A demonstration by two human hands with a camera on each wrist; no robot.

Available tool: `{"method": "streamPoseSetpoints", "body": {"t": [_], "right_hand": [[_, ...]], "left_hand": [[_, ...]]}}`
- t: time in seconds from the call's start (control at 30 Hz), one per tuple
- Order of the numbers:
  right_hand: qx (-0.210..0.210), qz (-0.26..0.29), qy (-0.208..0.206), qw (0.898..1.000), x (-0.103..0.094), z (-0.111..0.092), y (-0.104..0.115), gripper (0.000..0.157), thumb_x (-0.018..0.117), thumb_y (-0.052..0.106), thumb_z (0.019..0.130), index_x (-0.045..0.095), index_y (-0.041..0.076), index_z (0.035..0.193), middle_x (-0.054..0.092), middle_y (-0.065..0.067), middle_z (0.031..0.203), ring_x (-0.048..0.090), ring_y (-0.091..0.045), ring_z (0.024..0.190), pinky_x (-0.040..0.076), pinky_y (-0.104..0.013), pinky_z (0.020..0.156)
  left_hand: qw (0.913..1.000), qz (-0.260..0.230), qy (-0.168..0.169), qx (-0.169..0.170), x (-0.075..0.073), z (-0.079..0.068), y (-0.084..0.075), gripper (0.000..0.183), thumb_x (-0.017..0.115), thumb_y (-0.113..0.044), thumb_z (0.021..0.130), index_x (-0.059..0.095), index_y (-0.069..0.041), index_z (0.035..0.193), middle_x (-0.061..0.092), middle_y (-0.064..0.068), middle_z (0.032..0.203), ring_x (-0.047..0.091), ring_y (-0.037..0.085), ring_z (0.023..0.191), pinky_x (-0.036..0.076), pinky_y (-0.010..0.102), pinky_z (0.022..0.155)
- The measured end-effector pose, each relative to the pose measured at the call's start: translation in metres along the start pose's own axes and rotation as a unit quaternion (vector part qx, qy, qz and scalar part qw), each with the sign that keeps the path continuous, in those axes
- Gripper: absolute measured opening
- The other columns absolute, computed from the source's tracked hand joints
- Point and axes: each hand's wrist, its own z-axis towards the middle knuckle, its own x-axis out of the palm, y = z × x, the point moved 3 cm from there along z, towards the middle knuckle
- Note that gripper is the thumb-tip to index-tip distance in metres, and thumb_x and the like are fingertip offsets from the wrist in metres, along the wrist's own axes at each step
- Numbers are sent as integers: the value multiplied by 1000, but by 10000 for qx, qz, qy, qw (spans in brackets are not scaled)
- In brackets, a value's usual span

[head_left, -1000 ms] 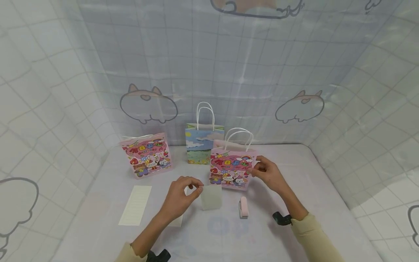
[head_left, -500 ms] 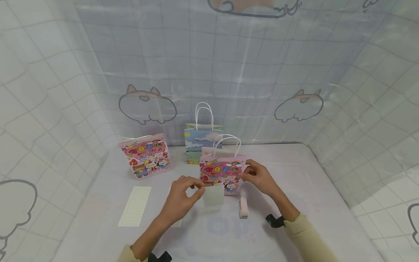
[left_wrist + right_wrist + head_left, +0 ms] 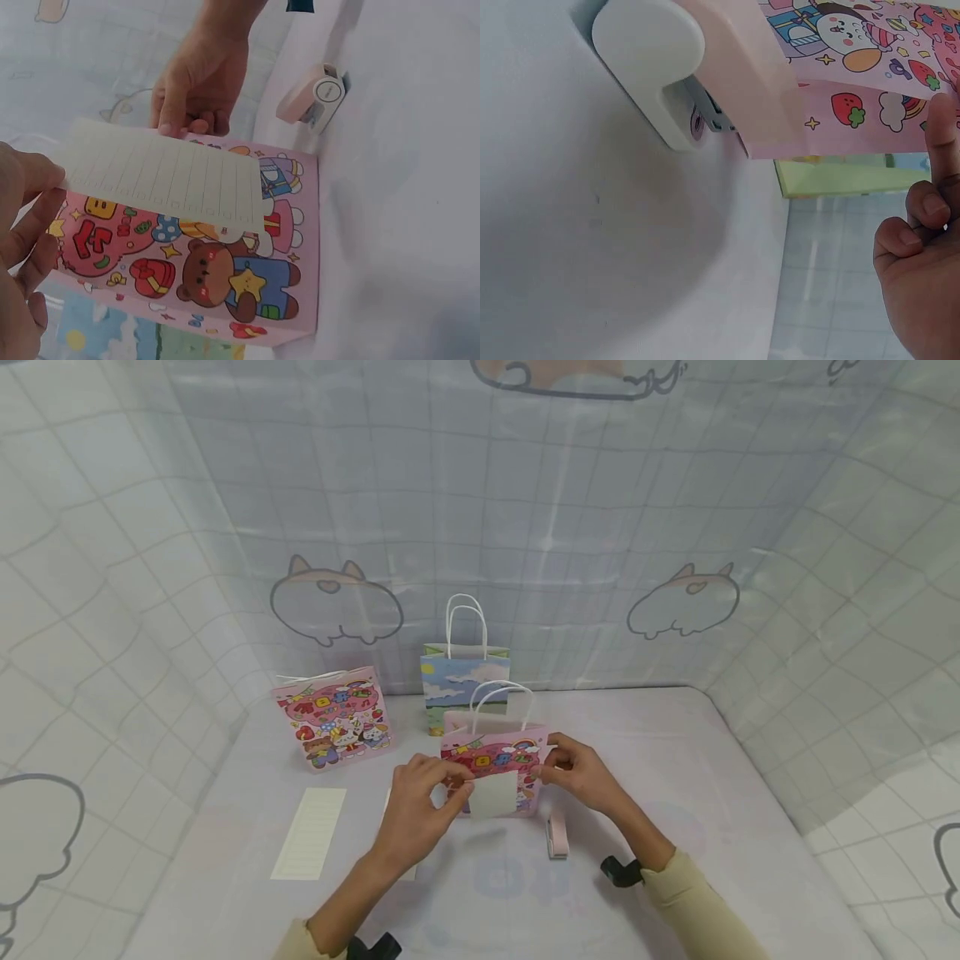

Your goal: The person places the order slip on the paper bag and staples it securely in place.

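A pink gift bag (image 3: 487, 750) with cartoon animals and white handles stands upright in the middle of the table. My right hand (image 3: 581, 772) pinches its right edge. In front of the bag, my left hand (image 3: 420, 802) pinches a lined paper slip (image 3: 165, 169) by one edge. The slip covers part of the bag's printed front, and in the left wrist view its ruled lines show. A pink and white stapler (image 3: 557, 836) lies on the table just below my right hand; it looks large in the right wrist view.
Behind the held bag stands a blue and green landscape gift bag (image 3: 465, 677). A second pink cartoon bag (image 3: 337, 718) leans at the left. A lined paper strip (image 3: 309, 833) lies front left, and another pale slip (image 3: 409, 872) is mostly hidden under my left arm.
My right hand has drawn the pink bag leftward and nearer. The left hand has raised the paper slip slightly, bringing it in front of the bag. The stapler has stayed put.
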Motion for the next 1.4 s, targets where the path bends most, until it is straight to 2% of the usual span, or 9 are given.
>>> {"method": "streamPoseSetpoints", "body": {"t": [0.13, 0.23, 0.47, 0.73, 0.9, 1.03, 1.2, 1.4], "right_hand": [[38, -50, 40, 10000, 2, 0, 1, 39, 74, 26, 93, 57, 10, 124, 68, -5, 86, 63, -26, 79, 53, -29, 69], [49, -80, 91, 9999, 4, -1, 2, 39, 75, 29, 92, 58, 13, 123, 68, -4, 86, 62, -26, 79, 53, -30, 68], [51, -106, 188, 9998, 6, -2, 3, 36, 75, 27, 92, 59, 15, 122, 69, -4, 87, 62, -23, 79, 52, -30, 69], [99, -130, 201, 9997, 7, -3, 6, 37, 76, 25, 91, 60, 16, 123, 69, -3, 86, 62, -23, 80, 51, -30, 70], [77, -142, 240, 9996, 8, -4, 8, 36, 75, 22, 92, 60, 16, 123, 68, -3, 87, 62, -23, 80, 51, -29, 70], [65, -228, 269, 9994, 9, -6, 14, 34, 73, 18, 93, 59, 14, 123, 68, -3, 86, 62, -23, 79, 49, -28, 70], [96, -327, 326, 9989, 9, -8, 26, 31, 73, 14, 93, 60, 11, 121, 68, -6, 86, 61, -24, 78, 48, -28, 70], [54, -294, 320, 9990, 9, -7, 18, 32, 73, 16, 93, 60, 13, 122, 69, -5, 86, 61, -25, 79, 48, -27, 70]], "left_hand": [[9995, 120, -214, 208, 0, 2, -4, 12, 80, -21, 88, 74, -25, 97, 68, -19, 88, 51, 10, 92, 32, 41, 84], [9981, 310, -422, 318, -1, 4, -7, 13, 82, -19, 86, 75, -24, 96, 71, -15, 87, 49, 8, 90, 31, 40, 83], [9910, 851, -904, 505, -2, 8, -10, 13, 83, -20, 84, 76, -21, 95, 75, -8, 93, 51, 13, 91, 29, 41, 79], [9749, 1283, -1589, 890, 0, 14, -11, 9, 79, -25, 85, 75, -17, 88, 72, 0, 91, 53, 23, 93, 29, 48, 80], [9675, 1246, -1962, 992, 2, 16, -8, 14, 79, -27, 84, 74, -14, 87, 60, 10, 106, 46, 32, 99, 25, 51, 83], [9668, 1093, -2064, 1038, 3, 19, -3, 14, 78, -27, 85, 73, -14, 86, 57, 14, 122, 44, 36, 115, 24, 54, 91], [9715, 786, -1944, 1102, 5, 22, 3, 13, 78, -23, 85, 71, -13, 86, 56, 14, 137, 43, 34, 132, 22, 59, 104], [9766, 633, -1711, 1139, 7, 24, 8, 15, 80, -21, 85, 69, -13, 91, 63, 8, 131, 52, 29, 124, 27, 55, 99]]}}
